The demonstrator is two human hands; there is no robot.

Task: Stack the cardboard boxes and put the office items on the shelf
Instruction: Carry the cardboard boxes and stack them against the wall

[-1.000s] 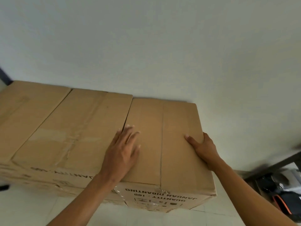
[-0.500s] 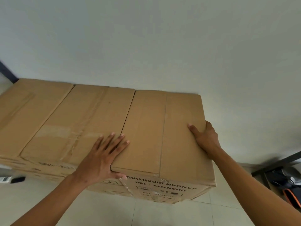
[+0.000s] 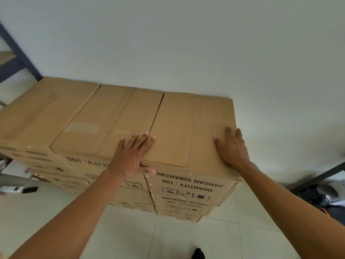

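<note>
Three stacks of brown cardboard boxes stand side by side against the white wall. The right top box [image 3: 188,128] carries upside-down black print on its front face. My left hand [image 3: 131,156] lies flat with straight fingers across the seam between the right box and the middle top box [image 3: 104,120], thumb hooked over the front edge. My right hand [image 3: 232,148] rests flat on the right box's top near its right edge. A third top box [image 3: 41,111] sits at the left.
A dark metal shelf frame [image 3: 16,51] rises at the far left. Another dark frame with black items [image 3: 319,195] under it is at the right. Small objects [image 3: 20,189] lie on the pale tiled floor at the left.
The view has pulled back and tilted down, showing the stacks' front faces. My left hand has shifted right onto the seam near the front edge. My right hand stays at the right edge.
</note>
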